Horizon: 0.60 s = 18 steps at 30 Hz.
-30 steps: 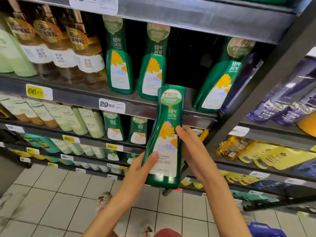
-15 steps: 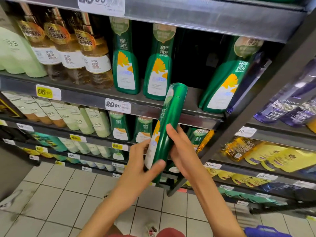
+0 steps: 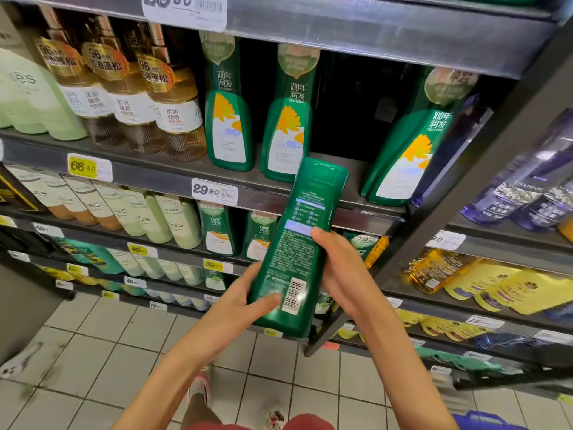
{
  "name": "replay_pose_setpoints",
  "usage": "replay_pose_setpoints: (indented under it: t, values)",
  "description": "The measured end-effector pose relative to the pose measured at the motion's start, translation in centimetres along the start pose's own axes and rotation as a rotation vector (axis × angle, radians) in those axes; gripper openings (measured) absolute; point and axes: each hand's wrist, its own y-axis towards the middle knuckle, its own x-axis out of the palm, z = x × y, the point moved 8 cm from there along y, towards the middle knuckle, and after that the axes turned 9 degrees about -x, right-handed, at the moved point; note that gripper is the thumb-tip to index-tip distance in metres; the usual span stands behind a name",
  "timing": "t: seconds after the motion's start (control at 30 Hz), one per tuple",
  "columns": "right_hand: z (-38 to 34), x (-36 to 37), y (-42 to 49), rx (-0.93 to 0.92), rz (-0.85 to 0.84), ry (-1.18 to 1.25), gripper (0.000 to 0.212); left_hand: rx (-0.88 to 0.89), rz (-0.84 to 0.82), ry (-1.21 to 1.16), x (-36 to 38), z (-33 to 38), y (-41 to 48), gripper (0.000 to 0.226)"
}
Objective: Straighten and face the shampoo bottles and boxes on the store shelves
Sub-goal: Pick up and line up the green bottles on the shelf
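I hold a green shampoo bottle (image 3: 294,243) in front of the shelves, tilted slightly right, its back label and barcode facing me. My left hand (image 3: 242,305) grips its lower left side with the thumb across the bottom of the label. My right hand (image 3: 344,271) clasps its right edge. On the shelf (image 3: 155,172) behind stand two matching green bottles (image 3: 228,119) facing forward, and a third green bottle (image 3: 412,141) leans to the right, with a dark gap between them.
Amber pump bottles (image 3: 130,97) and pale green bottles (image 3: 34,97) fill the shelf's left. Purple bottles (image 3: 527,184) lie tilted on the right rack, with yellow pouches (image 3: 502,290) below. A dark upright post (image 3: 465,187) divides the racks. Lower shelves carry more bottles; the floor is tiled.
I have turned the green bottle about its long axis: its front label faced me, then its side, and now its back label with the barcode. Both hands stayed on it.
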Motion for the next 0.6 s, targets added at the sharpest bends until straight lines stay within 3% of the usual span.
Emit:
replay_pose_setpoints:
  t: [0.13, 0.2, 0.27, 0.37, 0.47, 0.6]
  values:
    - [0.9, 0.2, 0.0, 0.017, 0.048, 0.006, 0.03, 0.072, 0.395, 0.602, 0.5, 1.6, -0.6, 0.123]
    - [1.0, 0.6, -0.1, 0.025, 0.036, -0.011, 0.03, 0.095, 0.5, 0.742, 1.6, 1.8, -0.6, 0.13]
    - [0.6, 0.6, -0.1, -0.016, 0.013, -0.061, 0.028, 0.107, 0.446, 0.628, 1.7, 1.9, -0.3, 0.11]
    - [-0.3, 0.3, -0.5, -0.072, -0.03, -0.049, 0.046, 0.065, 0.13, 0.283, 1.4, 2.0, -0.7, 0.058]
    - [-0.1, 1.1, -1.1, -0.024, -0.142, 0.076, 0.052, 0.071, -0.118, 0.161, 2.2, 2.7, -2.2, 0.048]
    - [0.0, 1.1, -0.7, -0.062, -0.136, 0.16, 0.035, 0.033, -0.141, 0.17, 2.2, 2.3, -1.9, 0.04]
